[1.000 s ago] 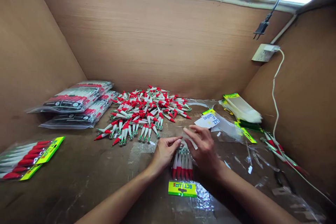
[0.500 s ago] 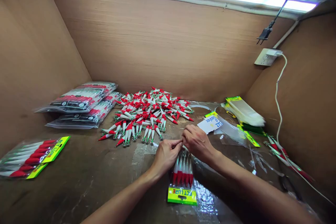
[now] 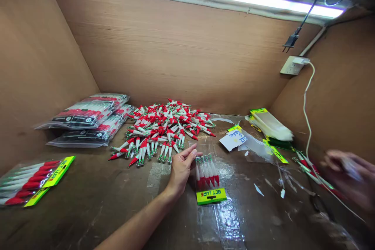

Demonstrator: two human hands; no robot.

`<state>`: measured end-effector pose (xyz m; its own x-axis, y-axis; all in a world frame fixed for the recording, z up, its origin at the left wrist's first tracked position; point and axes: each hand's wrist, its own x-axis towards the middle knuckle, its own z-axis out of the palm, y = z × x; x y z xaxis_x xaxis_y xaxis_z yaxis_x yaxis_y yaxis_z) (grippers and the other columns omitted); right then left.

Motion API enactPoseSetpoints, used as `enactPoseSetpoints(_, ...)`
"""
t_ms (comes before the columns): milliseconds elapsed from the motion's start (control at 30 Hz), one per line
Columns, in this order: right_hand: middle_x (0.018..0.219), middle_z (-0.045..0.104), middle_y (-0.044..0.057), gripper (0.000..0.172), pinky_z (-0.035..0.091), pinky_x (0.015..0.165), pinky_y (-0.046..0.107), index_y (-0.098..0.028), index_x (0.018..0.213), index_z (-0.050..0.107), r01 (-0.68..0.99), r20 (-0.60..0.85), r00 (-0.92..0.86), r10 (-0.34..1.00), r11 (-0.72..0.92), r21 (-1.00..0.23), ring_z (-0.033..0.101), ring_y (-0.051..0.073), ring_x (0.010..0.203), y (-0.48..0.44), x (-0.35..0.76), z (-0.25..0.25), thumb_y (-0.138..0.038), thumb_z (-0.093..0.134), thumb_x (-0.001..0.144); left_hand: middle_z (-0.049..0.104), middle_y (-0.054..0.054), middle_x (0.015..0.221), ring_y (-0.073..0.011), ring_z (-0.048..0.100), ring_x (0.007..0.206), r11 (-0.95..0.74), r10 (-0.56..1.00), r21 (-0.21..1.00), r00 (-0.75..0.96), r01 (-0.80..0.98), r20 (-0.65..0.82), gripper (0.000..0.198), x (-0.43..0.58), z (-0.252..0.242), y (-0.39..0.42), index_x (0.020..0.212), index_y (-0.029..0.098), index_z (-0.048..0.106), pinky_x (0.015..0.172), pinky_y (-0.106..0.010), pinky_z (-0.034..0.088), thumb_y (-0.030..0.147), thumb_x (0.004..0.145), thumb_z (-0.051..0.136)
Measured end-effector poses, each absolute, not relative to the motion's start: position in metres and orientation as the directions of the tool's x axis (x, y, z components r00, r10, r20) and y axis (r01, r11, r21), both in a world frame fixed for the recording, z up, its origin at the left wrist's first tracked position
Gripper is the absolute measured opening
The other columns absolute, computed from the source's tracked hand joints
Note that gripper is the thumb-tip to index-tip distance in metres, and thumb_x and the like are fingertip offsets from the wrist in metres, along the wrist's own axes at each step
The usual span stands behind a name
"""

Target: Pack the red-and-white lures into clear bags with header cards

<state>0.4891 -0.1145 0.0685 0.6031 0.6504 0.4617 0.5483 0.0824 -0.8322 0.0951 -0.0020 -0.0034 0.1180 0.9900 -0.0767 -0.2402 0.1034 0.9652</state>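
Observation:
My left hand (image 3: 181,170) pinches the upper left edge of a clear packet of squid lures (image 3: 207,172), thumb and fingers together at its side. White-and-red lures lie in a row inside, hooks at the far end, and a yellow-green "BCT LURE" header card (image 3: 211,196) faces me. Far to the right, my right hand (image 3: 348,175) is smeared by motion. A pale, clear-looking thing (image 3: 351,167) shows at its fingers; its kind is unclear. Beyond my left hand lies a heap of loose red-and-white squid lures (image 3: 168,123).
Filled bags (image 3: 88,119) are stacked at the back left, above another lure packet (image 3: 32,181). A handwritten card (image 3: 233,140) and empty header bags (image 3: 271,125) lie at the right. Plastic scraps (image 3: 281,179) and a white cable (image 3: 307,113) are near my right hand.
My right hand has left the packet and swung far right. The packet has shifted away from me and slightly right with my left hand at its edge. A white scrap now lies right of it.

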Motion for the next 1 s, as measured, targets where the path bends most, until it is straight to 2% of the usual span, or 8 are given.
enactPoseSetpoints(167, 0.102, 0.076, 0.013, 0.042, 0.043, 0.062, 0.054, -0.045, 0.098, 0.079, 0.586, 0.481, 0.584, 0.654, 0.070, -0.807, 0.069, 0.040, 0.095, -0.167, 0.504, 0.081, -0.069, 0.063, 0.068, 0.077, -0.011, 0.090, -0.0115, 0.056, 0.061, 0.139, 0.985, 0.952, 0.141, -0.271, -0.104, 0.072, 0.098, 0.000, 0.000, 0.127, 0.013, 0.070, 0.056, -0.021, 0.041, 0.058, 0.071, 0.081)
enactPoseSetpoints(300, 0.082, 0.074, 0.014, 0.037, 0.043, 0.055, 0.051, -0.039, 0.101, 0.080, 0.561, 0.380, 0.539, 0.751, 0.016, -0.828, 0.066, 0.037, 0.072, -0.135, 0.468, 0.077, -0.062, 0.064, 0.077, 0.078, -0.011, 0.095, -0.0148, 0.062, 0.072, 0.152, 0.977, 0.952, 0.184, -0.265, -0.105, 0.065, 0.101, -0.001, -0.001, 0.125, 0.014, 0.071, 0.062, -0.022, 0.044, 0.055, 0.075, 0.080)
enactPoseSetpoints(367, 0.083, 0.074, 0.013, 0.045, 0.048, 0.064, 0.046, -0.031, 0.115, 0.076, 0.519, 0.155, 0.280, 0.947, -0.013, -0.855, 0.064, 0.030, 0.071, -0.105, 0.432, 0.070, -0.059, 0.060, 0.084, 0.078, -0.011, 0.097, -0.0148, 0.063, 0.073, 0.150, 0.973, 0.957, 0.209, -0.249, -0.098, 0.063, 0.102, -0.001, -0.002, 0.126, 0.015, 0.070, 0.063, -0.023, 0.045, 0.054, 0.078, 0.078)
enactPoseSetpoints(500, 0.115, 0.072, 0.010, 0.046, 0.051, 0.079, 0.038, -0.023, 0.120, 0.073, 0.324, 0.051, -0.171, 0.984, 0.105, -0.940, 0.064, 0.028, 0.098, -0.045, 0.351, 0.048, -0.055, 0.059, 0.090, 0.078, -0.010, 0.098, -0.0153, 0.064, 0.073, 0.141, 0.962, 0.968, 0.258, -0.209, -0.085, 0.063, 0.101, -0.002, -0.005, 0.129, 0.015, 0.068, 0.065, -0.024, 0.046, 0.055, 0.080, 0.076)
enactPoseSetpoints(533, 0.114, 0.072, 0.009, 0.045, 0.050, 0.078, 0.036, -0.022, 0.120, 0.072, 0.287, 0.032, -0.235, 0.972, 0.101, -0.953, 0.064, 0.026, 0.098, -0.033, 0.336, 0.042, -0.052, 0.065, 0.088, 0.078, -0.011, 0.098, -0.0166, 0.066, 0.075, 0.141, 0.959, 0.969, 0.271, -0.201, -0.083, 0.064, 0.101, -0.003, -0.004, 0.129, 0.014, 0.067, 0.066, -0.025, 0.048, 0.055, 0.081, 0.075)
enactPoseSetpoints(700, 0.066, 0.066, 0.001, 0.033, 0.039, 0.059, 0.025, -0.014, 0.080, 0.075, 0.200, -0.033, -0.280, 0.959, 0.025, -0.980, 0.053, 0.013, 0.061, 0.002, 0.307, 0.009, -0.047, 0.078, 0.077, 0.078, -0.012, 0.095, -0.0229, 0.070, 0.084, 0.161, 0.928, 0.978, 0.356, -0.131, -0.105, 0.066, 0.090, -0.010, 0.012, 0.121, 0.012, 0.072, 0.073, -0.031, 0.053, 0.058, 0.075, 0.079)
enactPoseSetpoints(833, 0.061, 0.064, -0.001, 0.041, 0.038, 0.056, 0.024, -0.013, 0.078, 0.074, 0.155, -0.107, -0.301, 0.947, -0.062, -0.986, 0.050, 0.011, 0.055, 0.011, 0.306, -0.015, -0.052, 0.082, 0.071, 0.078, -0.013, 0.091, -0.0217, 0.070, 0.077, 0.194, 0.878, 0.981, 0.449, -0.015, -0.167, 0.060, 0.077, -0.019, 0.030, 0.103, 0.011, 0.078, 0.070, -0.031, 0.053, 0.057, 0.065, 0.086)
enactPoseSetpoints(1000, 0.062, 0.064, 0.000, 0.044, 0.040, 0.056, 0.024, -0.012, 0.078, 0.073, 0.165, -0.110, -0.353, 0.929, -0.053, -0.985, 0.051, 0.011, 0.054, 0.015, 0.305, -0.035, -0.055, 0.080, 0.070, 0.077, -0.011, 0.087, -0.0182, 0.068, 0.073, 0.174, 0.822, 0.976, 0.526, 0.130, -0.216, 0.053, 0.068, -0.024, 0.041, 0.103, 0.012, 0.078, 0.064, -0.025, 0.050, 0.050, 0.067, 0.086)
